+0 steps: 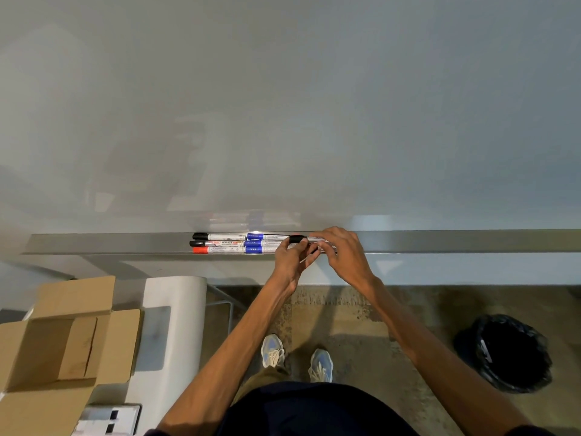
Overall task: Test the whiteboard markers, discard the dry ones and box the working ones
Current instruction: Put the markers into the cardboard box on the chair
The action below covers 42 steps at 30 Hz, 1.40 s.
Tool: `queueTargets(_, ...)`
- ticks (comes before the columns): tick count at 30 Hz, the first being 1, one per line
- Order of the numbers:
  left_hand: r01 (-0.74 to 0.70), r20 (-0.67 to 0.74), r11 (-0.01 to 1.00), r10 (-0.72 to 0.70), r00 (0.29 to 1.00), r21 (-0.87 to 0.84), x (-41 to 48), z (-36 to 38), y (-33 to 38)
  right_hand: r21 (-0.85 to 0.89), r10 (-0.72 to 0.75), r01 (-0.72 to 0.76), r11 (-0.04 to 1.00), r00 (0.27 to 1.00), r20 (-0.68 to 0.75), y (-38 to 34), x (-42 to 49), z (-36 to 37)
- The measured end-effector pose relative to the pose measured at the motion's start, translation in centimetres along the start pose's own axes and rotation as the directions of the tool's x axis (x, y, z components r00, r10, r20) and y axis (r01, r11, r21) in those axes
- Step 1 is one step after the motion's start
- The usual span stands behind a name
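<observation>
The left hand (290, 262) pinches the black cap (297, 239) of a light, stiff whiteboard marker (314, 238); the right hand (344, 256) grips its slick barrel.

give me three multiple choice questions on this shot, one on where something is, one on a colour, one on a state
1. On which side of the person is the black bin?
A. right
B. left
C. behind

2. What colour is the cap of the marker held in both hands?
A. red
B. green
C. black

3. How is the cardboard box?
A. taped shut
B. open, flaps out
C. flattened

Answers:
1 A, it stands on the floor beyond the right forearm.
2 C, the left hand pinches a black cap while the right hand holds the barrel.
3 B, its flaps are spread and its inside shows.
</observation>
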State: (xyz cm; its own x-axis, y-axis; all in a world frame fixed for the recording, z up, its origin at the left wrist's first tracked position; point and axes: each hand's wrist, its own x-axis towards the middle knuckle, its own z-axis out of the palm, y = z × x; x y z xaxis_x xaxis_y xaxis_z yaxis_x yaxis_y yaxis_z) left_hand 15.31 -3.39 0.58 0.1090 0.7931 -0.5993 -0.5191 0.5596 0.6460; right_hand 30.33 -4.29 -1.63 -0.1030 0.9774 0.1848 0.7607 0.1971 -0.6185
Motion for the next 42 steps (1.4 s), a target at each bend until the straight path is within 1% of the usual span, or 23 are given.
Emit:
queueTargets(4, -0.116, -0.004, 0.972, 0.119, 0.993, 0.202, -0.2, -0.6, -0.1, -0.019, 0.033, -0.032, 0.999, 0.999, 0.001, 0.8, 0.0, 0.1)
queueTargets(5, -0.155, -0.019, 0.947, 0.167, 0.986, 0.282, -0.3, -0.7, -0.1, -0.029, 0.037, -0.037, 0.999, 0.999, 0.007, 0.9, 0.0, 0.2)
queueTargets(6, -0.209, -0.028, 0.897, 0.239, 0.971, 0.389, -0.3, -0.9, -0.3, -0.037, 0.041, -0.041, 0.998, 0.999, 0.009, 1.0, 0.0, 0.2)
queueTargets(7, -0.277, -0.014, 0.811, 0.331, 0.944, 0.515, -0.2, -1.2, -0.4, -0.041, 0.048, -0.047, 0.998, 0.999, 0.006, 1.2, 0.1, 0.2)
queueTargets(8, -0.344, 0.029, 0.689, 0.424, 0.905, 0.638, -0.2, -1.5, -0.6, -0.044, 0.055, -0.055, 0.997, 0.998, -0.003, 1.3, 0.1, 0.2)
queueTargets(9, -0.396, 0.094, 0.543, 0.5, 0.861, 0.74, -0.2, -1.9, -0.6, -0.047, 0.065, -0.066, 0.997, 0.998, -0.012, 1.4, 0.1, 0.2)
queueTargets(10, -0.425, 0.161, 0.397, 0.549, 0.82, 0.814, -0.1, -2.3, -0.7, -0.051, 0.077, -0.078, 0.996, 0.997, -0.019, 1.6, 0.1, 0.3)
queueTargets(11, -0.43, 0.212, 0.278, 0.571, 0.793, 0.859, -0.1, -2.6, -0.7, -0.057, 0.088, -0.09, 0.994, 0.996, -0.025, 1.7, 0.1, 0.3)
queueTargets(14, -0.393, 0.315, 0.025, 0.552, 0.772, 0.919, 0.3, -3.5, -0.6, -0.076, 0.116, -0.117, 0.99, 0.993, -0.023, 2.1, 0.2, 0.7)
queueTargets(16, -0.352, 0.367, -0.126, 0.481, 0.796, 0.927, 0.6, -4.0, -0.8, -0.094, 0.131, -0.131, 0.987, 0.991, -0.003, 2.2, 0.2, 1.0)
queueTargets(20, -0.253, 0.362, -0.348, 0.297, 0.883, 0.903, 1.1, -5.1, -1.1, -0.124, 0.142, -0.14, 0.982, 0.99, 0.01, 2.6, 0.0, 1.7)
queueTargets(22, -0.216, 0.338, -0.426, 0.235, 0.911, 0.879, 1.2, -5.6, -1.3, -0.136, 0.149, -0.145, 0.98, 0.989, 0.022, 2.9, -0.1, 1.9)
queueTargets(26, -0.201, 0.315, -0.46, 0.185, 0.931, 0.865, 1.4, -6.2, -1.6, -0.143, 0.152, -0.145, 0.979, 0.988, 0.035, 3.1, -0.1, 2.1)
queueTargets(30, -0.194, 0.306, -0.467, 0.177, 0.935, 0.863, 1.5, -6.2, -1.8, -0.174, 0.106, -0.096, 0.98, 0.993, 0.048, 3.0, 0.1, 2.2)
queueTargets(35, -0.179, 0.292, -0.477, 0.172, 0.941, 0.86, 1.4, -6.1, -1.8, -0.185, 0.104, -0.093, 0.978, 0.994, 0.046, 3.0, 0.2, 2.5)
queueTargets(40, -0.191, 0.292, -0.441, 0.172, 0.941, 0.877, 1.4, -6.0, -2.0, -0.177, 0.098, -0.094, 0.98, 0.995, 0.014, 2.4, 0.0, 2.6)
queueTargets(42, -0.216, 0.298, -0.379, 0.172, 0.939, 0.9, 1.3, -5.9, -2.0, -0.164, 0.099, -0.097, 0.982, 0.995, 0.0, 2.2, -0.1, 2.7)
